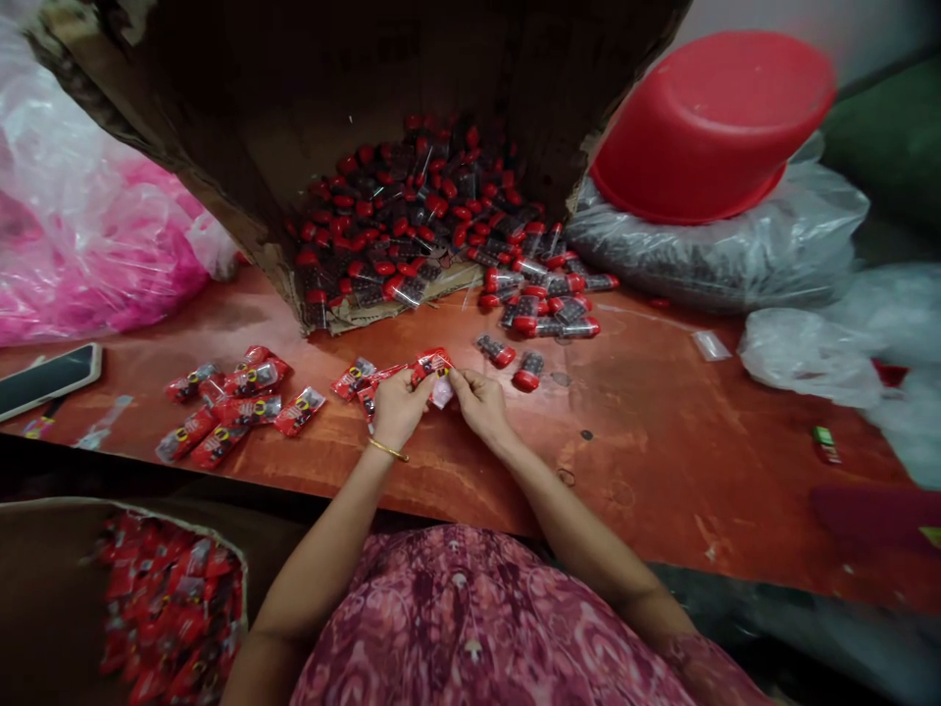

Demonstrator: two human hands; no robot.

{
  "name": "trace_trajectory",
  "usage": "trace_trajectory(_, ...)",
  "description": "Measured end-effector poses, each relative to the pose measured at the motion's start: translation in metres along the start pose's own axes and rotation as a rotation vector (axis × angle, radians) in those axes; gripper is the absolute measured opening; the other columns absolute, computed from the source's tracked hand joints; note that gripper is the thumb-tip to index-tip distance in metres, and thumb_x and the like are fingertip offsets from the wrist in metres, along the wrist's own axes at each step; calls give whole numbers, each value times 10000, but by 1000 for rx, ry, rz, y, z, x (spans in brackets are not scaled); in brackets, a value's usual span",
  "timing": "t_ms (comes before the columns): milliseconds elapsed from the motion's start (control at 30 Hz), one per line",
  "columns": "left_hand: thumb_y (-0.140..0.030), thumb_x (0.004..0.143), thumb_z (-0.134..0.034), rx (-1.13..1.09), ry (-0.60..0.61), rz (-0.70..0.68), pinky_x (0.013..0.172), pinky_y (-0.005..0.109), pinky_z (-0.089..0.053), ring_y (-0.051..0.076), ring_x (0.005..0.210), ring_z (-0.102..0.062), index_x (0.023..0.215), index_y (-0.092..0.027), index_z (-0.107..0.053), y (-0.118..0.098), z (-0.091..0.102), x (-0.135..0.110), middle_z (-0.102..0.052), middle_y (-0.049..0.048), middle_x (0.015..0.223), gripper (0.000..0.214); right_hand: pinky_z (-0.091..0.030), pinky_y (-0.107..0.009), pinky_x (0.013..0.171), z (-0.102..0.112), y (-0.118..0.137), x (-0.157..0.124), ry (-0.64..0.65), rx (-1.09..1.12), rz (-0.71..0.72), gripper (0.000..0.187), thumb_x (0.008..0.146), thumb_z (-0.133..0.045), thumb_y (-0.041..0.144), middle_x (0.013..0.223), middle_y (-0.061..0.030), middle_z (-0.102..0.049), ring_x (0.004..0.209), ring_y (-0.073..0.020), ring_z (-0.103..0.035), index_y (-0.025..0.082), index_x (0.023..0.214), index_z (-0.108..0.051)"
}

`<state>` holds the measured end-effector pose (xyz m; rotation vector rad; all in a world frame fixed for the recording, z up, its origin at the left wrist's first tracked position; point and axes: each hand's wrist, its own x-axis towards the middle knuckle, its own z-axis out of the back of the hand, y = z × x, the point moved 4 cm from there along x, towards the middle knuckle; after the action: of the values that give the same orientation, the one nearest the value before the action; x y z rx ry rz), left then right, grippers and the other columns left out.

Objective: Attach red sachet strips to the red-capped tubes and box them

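Packet point(429, 364) in play is a little shiny red one, up over the reddish tabletop point(654, 451), with a pale pinkish bit point(442, 393) at its near end. Left hand point(401, 404) has its left side pinched between thumb and fingers, right hand point(479, 400) is pinching the other side — so both are gripping it. Gold bangle point(388, 450) on the left wrist, btw.

A few similar red packets point(353, 378) lie right by the left hand, and a loose heap of packets point(246, 407) sits farther left. Just beyond the right hand are two red-capped clear tubes point(495, 350) with dark stuff inside. Loads more tubes point(433, 206) spill from a big cardboard box point(242, 186) lying on its side.

Farther out: upturned red tub point(706, 137) on a clear bag point(706, 260) at right, phone point(55, 378) and pink-filled bag point(95, 245) at left — plus a bin of red packets point(173, 598) below the table edge.
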<state>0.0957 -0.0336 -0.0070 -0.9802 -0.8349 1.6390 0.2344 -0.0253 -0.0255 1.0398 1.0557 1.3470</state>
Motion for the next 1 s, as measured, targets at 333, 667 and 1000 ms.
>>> trace_trajectory(333,-338,644,-714,165,-131,-98,808,304,-388,319,958,-602,1018,-152,-632,-24,3,-7,-650,94,711,425,-303,-237,477,26,5,10,-216,-85,93,401,814,-431,508,471,39,-403,465,-105,-363,213,541,-433)
trace_trajectory(667,-502,635,-682,-467,96,146,461,200,-351,90,471,-477,593,-146,-602,-19,-7,-19,-529,-19,498,367,-372,-236,518,5,27,-12,-91,12,142,374,841,-395,493,565,17,-504,528,-115,-449,204,640,-521)
trace_trajectory(1000,-338,558,-777,-689,5,353,415,165,-355,47,408,-462,559,-132,-558,-20,-5,-21,-542,-36,458,301,-383,-367,830,61,32,45,149,-972,523,310,901,-380,204,1161,-128,-604,1007,-255,-492,160,1114,-600)
